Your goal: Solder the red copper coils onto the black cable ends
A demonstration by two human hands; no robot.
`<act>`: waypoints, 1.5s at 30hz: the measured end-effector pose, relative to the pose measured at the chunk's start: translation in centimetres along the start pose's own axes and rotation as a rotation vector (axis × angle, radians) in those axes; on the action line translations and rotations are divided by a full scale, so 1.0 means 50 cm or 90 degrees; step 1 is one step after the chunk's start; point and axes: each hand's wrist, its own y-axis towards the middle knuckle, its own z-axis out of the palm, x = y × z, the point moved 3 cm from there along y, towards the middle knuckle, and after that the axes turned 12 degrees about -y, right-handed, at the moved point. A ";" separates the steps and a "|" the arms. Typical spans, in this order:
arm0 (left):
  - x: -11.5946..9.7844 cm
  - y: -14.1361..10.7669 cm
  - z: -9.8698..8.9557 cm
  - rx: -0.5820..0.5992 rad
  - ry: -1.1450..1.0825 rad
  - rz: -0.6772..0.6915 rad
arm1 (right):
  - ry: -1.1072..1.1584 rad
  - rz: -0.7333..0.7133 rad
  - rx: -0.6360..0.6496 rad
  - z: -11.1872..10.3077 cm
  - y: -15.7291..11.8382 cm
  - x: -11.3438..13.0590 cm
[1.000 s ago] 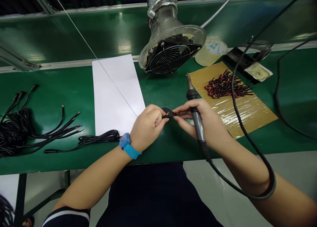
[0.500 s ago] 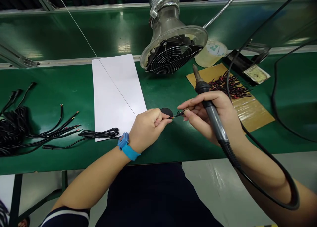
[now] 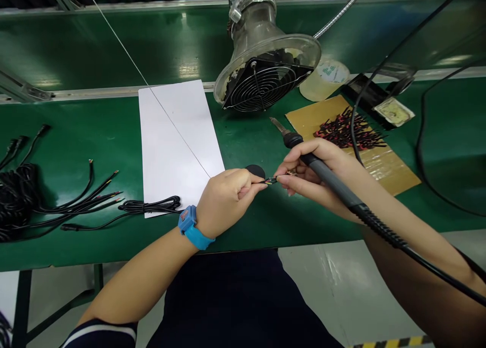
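My left hand [image 3: 230,196], with a blue wrist strap [image 3: 195,229], pinches the end of a black cable [image 3: 152,204] whose coil lies on the table to its left. Thin coloured wires [image 3: 270,181] run from its fingertips across a short gap to my right hand [image 3: 315,173]. Thumb and finger of that hand pinch the far ends of the wires. A soldering iron [image 3: 326,176] rests in the same hand, its tip [image 3: 279,125] pointing up and left, away from the wires. Behind my left fingertips is a dark round disc [image 3: 255,171] on the table.
A fume extractor [image 3: 261,84] hangs above the hands. At right, cardboard [image 3: 391,176] bears a pile of short black and red parts [image 3: 349,130], near a plastic jar [image 3: 325,79] and iron stand [image 3: 393,110]. White paper [image 3: 178,140] and bundled black cables [image 3: 18,201] lie left.
The soldering iron has tilted further left, its tip lower and nearer the middle. My right fingers have shifted slightly along the wires, and more coloured wire shows between the hands.
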 end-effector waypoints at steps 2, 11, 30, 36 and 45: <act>-0.003 -0.001 0.000 0.000 0.021 0.037 | 0.004 0.003 -0.003 -0.001 0.001 0.004; -0.007 -0.003 0.001 0.030 0.106 0.079 | -0.012 -0.004 -0.059 -0.002 -0.005 0.022; 0.000 -0.003 0.003 0.092 0.183 0.135 | -0.225 -0.135 -0.017 -0.001 -0.013 -0.004; 0.005 -0.003 0.005 0.102 0.208 0.140 | -0.233 -0.127 0.002 0.000 -0.013 -0.017; 0.006 -0.004 0.006 0.100 0.214 0.135 | -0.202 -0.040 0.001 0.006 -0.009 0.001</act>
